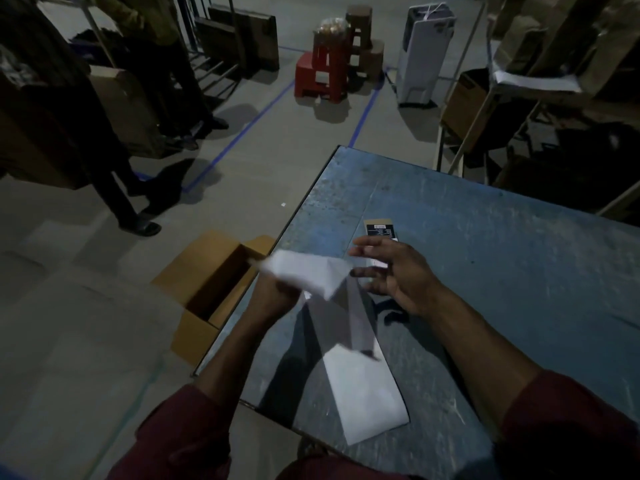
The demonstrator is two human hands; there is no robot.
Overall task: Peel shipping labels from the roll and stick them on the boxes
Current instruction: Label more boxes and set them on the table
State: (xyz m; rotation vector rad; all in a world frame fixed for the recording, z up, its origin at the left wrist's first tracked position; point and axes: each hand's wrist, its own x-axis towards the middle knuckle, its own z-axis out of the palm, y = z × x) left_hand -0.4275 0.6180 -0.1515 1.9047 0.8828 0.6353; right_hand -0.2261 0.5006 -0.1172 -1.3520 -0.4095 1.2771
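My left hand (pixel 273 296) grips a white label (pixel 304 273) lifted above the table's left edge; the label looks blurred. From it a glossy backing strip (pixel 360 320) runs down to a white sheet (pixel 367 393) lying flat on the blue table (pixel 485 271). My right hand (pixel 394 268) hovers just right of the label with fingers spread and holds nothing. A small dark box (pixel 381 229) with a tan top and white print lies on the table just beyond my right fingers, partly hidden by them.
An open brown carton (pixel 214 285) stands on the floor against the table's left edge. People's legs (pixel 121 188) stand at the left. Red stools (pixel 322 74), a white appliance (pixel 422 53) and shelving with cartons (pixel 519 64) lie beyond the table.
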